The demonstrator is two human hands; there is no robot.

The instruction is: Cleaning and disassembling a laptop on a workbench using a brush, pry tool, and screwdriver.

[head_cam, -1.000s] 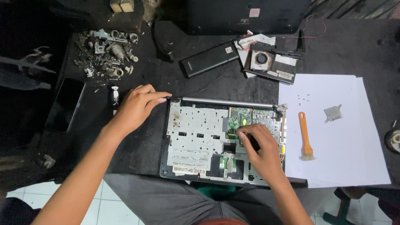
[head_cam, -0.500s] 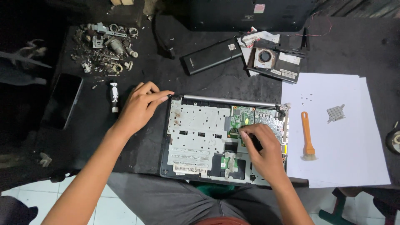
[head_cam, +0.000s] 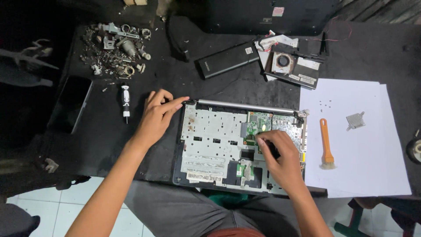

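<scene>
An opened laptop base (head_cam: 210, 140) with a silver metal frame and a green circuit board (head_cam: 258, 125) lies on the black table. My left hand (head_cam: 158, 115) rests on the laptop's top left corner, fingers touching the hinge end. Over the board on the laptop's right side, my right hand (head_cam: 280, 156) is closed around a small dark tool, its tip on the board. What exactly the tool is stays hidden by the fingers.
White paper sheets (head_cam: 372, 166) at right carry an orange brush (head_cam: 326, 145), a small heatsink (head_cam: 355, 120) and tiny screws. A black battery (head_cam: 229, 59), a fan assembly (head_cam: 291, 63), a small screwdriver (head_cam: 126, 102), a phone (head_cam: 70, 103) and a metal scrap pile (head_cam: 116, 48) lie around.
Both hands stay nearly in place; the left fingers shift slightly at the laptop's corner. The camera view has drifted a little.
</scene>
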